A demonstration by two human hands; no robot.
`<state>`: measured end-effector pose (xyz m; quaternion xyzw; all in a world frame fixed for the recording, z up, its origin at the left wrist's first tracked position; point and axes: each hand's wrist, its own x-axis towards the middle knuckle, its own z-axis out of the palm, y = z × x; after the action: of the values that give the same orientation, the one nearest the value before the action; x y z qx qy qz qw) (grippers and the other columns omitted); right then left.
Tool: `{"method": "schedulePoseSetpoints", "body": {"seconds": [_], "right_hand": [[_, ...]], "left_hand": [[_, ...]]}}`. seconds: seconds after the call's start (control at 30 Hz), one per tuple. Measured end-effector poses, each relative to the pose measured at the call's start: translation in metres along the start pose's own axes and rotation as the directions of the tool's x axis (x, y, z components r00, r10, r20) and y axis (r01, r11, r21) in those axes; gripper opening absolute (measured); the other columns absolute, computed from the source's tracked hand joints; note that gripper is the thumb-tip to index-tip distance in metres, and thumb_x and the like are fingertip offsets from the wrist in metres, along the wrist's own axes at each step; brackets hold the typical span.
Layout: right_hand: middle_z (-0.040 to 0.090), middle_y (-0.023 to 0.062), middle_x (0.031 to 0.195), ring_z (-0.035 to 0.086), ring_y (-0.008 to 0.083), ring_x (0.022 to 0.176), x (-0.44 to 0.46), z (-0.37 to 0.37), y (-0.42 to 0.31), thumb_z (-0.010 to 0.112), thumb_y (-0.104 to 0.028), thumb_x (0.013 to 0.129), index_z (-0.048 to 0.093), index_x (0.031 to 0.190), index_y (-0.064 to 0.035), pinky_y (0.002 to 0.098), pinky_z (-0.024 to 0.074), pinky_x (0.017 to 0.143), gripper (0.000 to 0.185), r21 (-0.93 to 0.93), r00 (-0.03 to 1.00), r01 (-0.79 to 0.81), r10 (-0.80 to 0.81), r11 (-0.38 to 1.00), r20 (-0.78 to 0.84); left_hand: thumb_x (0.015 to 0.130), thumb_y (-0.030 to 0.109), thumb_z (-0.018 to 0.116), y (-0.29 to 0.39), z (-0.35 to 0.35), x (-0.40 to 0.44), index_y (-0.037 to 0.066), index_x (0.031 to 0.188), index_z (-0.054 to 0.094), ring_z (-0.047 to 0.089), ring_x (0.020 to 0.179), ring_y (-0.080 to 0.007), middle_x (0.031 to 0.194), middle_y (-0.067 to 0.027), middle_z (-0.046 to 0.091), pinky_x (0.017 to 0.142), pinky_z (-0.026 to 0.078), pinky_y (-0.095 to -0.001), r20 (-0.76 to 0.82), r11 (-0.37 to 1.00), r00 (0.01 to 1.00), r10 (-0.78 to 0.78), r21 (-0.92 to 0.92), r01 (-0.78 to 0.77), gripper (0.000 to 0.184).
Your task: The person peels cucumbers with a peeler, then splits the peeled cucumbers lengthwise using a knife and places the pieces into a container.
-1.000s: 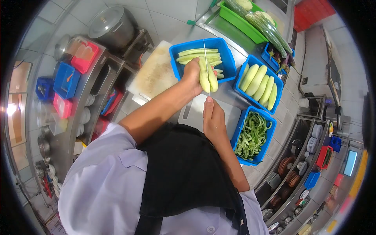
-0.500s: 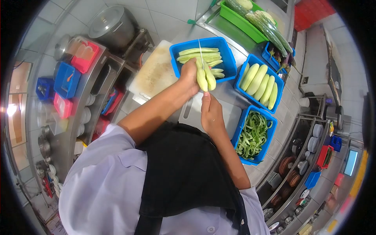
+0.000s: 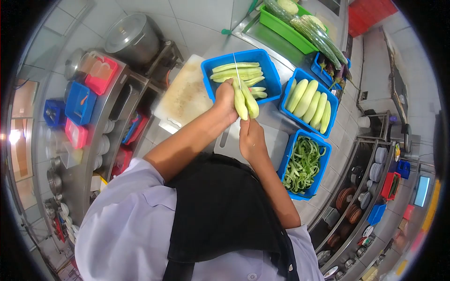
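Observation:
My left hand (image 3: 226, 99) is closed around a peeled, pale green cucumber (image 3: 246, 105), which is split lengthwise into two halves that part at the near end. Between the halves runs a thin knife blade (image 3: 237, 70), seen edge-on, its tip pointing away from me. Below the cucumber's near end, my right hand (image 3: 252, 138) is closed, in line with the blade; the knife handle is hidden in it. Just beyond my hands, a blue bin (image 3: 273, 70) contains several cut cucumber lengths (image 3: 236, 72).
A stained white cutting board (image 3: 180, 96) lies to the left. On the right stand a blue bin (image 3: 333, 105) of whole peeled cucumbers and another blue bin (image 3: 323, 171) of green peels. A green tray (image 3: 276, 25) of vegetables is at the back. Shelves with dishes flank both sides.
Both hands have come slightly nearer my body with the cucumber and knife. The near ends of the two halves sit a little lower in view. The bins have shifted slightly with the camera.

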<state>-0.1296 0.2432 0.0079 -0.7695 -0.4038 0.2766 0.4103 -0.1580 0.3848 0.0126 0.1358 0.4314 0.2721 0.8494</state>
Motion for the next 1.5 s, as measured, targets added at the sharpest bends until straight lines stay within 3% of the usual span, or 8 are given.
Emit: {"method": "schedulePoseSetpoints", "body": {"seconds": [0.07, 0.4, 0.9, 1.0, 1.07, 1.27, 1.4, 1.5], "right_hand": [[0.063, 0.0367, 0.089, 0.058, 0.0573, 0.089, -0.005, -0.009, -0.014, 0.039, -0.028, 0.109, 0.059, 0.101, 0.0059, 0.06, 0.0436, 0.076, 0.04, 0.043, 0.994, -0.091, 0.088, 0.995, 0.06], [0.062, 0.0373, 0.088, 0.057, 0.0586, 0.089, -0.004, -0.009, -0.012, 0.037, -0.034, 0.11, 0.057, 0.094, 0.0047, 0.06, 0.0423, 0.073, 0.046, 0.018, 0.993, -0.11, 0.11, 0.994, 0.037], [0.063, 0.0382, 0.103, 0.058, 0.057, 0.102, 0.016, 0.008, 0.022, 0.041, -0.021, 0.104, 0.058, 0.114, 0.0085, 0.0595, 0.0458, 0.087, 0.035, -0.064, 0.989, -0.12, 0.125, 0.991, 0.078], [0.063, 0.0373, 0.114, 0.058, 0.0546, 0.11, 0.018, 0.008, 0.022, 0.042, -0.017, 0.104, 0.054, 0.128, 0.0061, 0.0559, 0.0473, 0.092, 0.036, -0.089, 0.999, 0.032, -0.031, 0.995, 0.019], [0.056, 0.0341, 0.135, 0.053, 0.049, 0.127, 0.024, 0.007, 0.022, 0.04, -0.015, 0.104, 0.044, 0.145, 0.0016, 0.0495, 0.0447, 0.104, 0.044, 0.062, 0.987, 0.158, -0.158, 0.985, -0.012], [0.038, 0.0275, 0.157, 0.037, 0.0412, 0.146, 0.029, 0.011, 0.026, 0.035, -0.013, 0.106, 0.033, 0.156, -0.0035, 0.0431, 0.0317, 0.118, 0.051, 0.042, 0.984, 0.171, -0.173, 0.984, 0.05], [0.053, 0.0314, 0.142, 0.05, 0.0456, 0.133, 0.024, 0.014, 0.031, 0.037, -0.013, 0.106, 0.043, 0.148, 0.0004, 0.0467, 0.0424, 0.108, 0.045, -0.022, 0.967, 0.242, -0.243, 0.97, -0.078], [0.064, 0.0334, 0.116, 0.06, 0.0517, 0.111, 0.018, 0.003, 0.028, 0.04, -0.013, 0.106, 0.054, 0.132, 0.0047, 0.0506, 0.0505, 0.091, 0.035, 0.014, 0.986, 0.088, -0.089, 0.996, 0.144]], "left_hand": [[0.108, 0.031, 0.033, 0.0, 0.001, 0.0, 0.002, 0.111, 0.057, 0.063, 0.079, -0.0262, 0.092, -0.0156, 0.065, 0.073, 0.056, -0.041, 0.001, 1.0, 1.0, 0.022, 0.014, -0.022, 0.038], [0.108, 0.03, 0.031, 0.01, 0.01, 0.001, 0.002, 0.116, 0.057, 0.063, 0.088, -0.0283, 0.098, -0.0172, 0.065, 0.083, 0.055, -0.0434, 0.015, 0.999, 0.999, 0.036, -0.013, -0.036, 0.039], [0.108, 0.03, 0.031, -0.005, 0.0, -0.006, -0.001, 0.119, 0.052, 0.063, 0.09, -0.0288, 0.101, -0.0193, 0.064, 0.087, 0.054, -0.0445, 0.059, 0.998, 0.998, 0.005, 0.062, -0.009, 0.04], [0.108, 0.031, 0.03, -0.016, -0.004, -0.005, -0.002, 0.117, 0.054, 0.064, 0.086, -0.0293, 0.098, -0.0192, 0.065, 0.086, 0.055, -0.0437, 0.105, 0.997, 0.994, 0.013, 0.075, -0.021, 0.041], [0.108, 0.031, 0.03, -0.017, -0.005, -0.005, -0.002, 0.115, 0.055, 0.064, 0.085, -0.0295, 0.096, -0.0189, 0.065, 0.085, 0.055, -0.0434, 0.135, 0.996, 0.99, 0.031, 0.081, -0.042, 0.042], [0.108, 0.035, 0.03, -0.016, -0.008, -0.007, -0.002, 0.113, 0.056, 0.065, 0.085, -0.0301, 0.094, -0.0182, 0.066, 0.084, 0.055, -0.0431, 0.11, 0.997, 0.994, 0.002, 0.08, -0.011, 0.046], [0.105, 0.046, 0.042, -0.013, -0.011, -0.001, 0.001, 0.121, 0.052, 0.065, 0.082, -0.0246, 0.09, -0.0144, 0.063, 0.078, 0.056, -0.0408, 0.165, 0.998, 0.986, -0.015, 0.068, 0.004, 0.048], [0.099, 0.051, 0.058, -0.005, -0.003, -0.009, 0.003, 0.118, 0.054, 0.064, 0.08, -0.0219, 0.088, -0.011, 0.062, 0.073, 0.056, -0.0361, 0.151, 0.998, 0.987, -0.048, 0.057, 0.04, 0.052]]}}
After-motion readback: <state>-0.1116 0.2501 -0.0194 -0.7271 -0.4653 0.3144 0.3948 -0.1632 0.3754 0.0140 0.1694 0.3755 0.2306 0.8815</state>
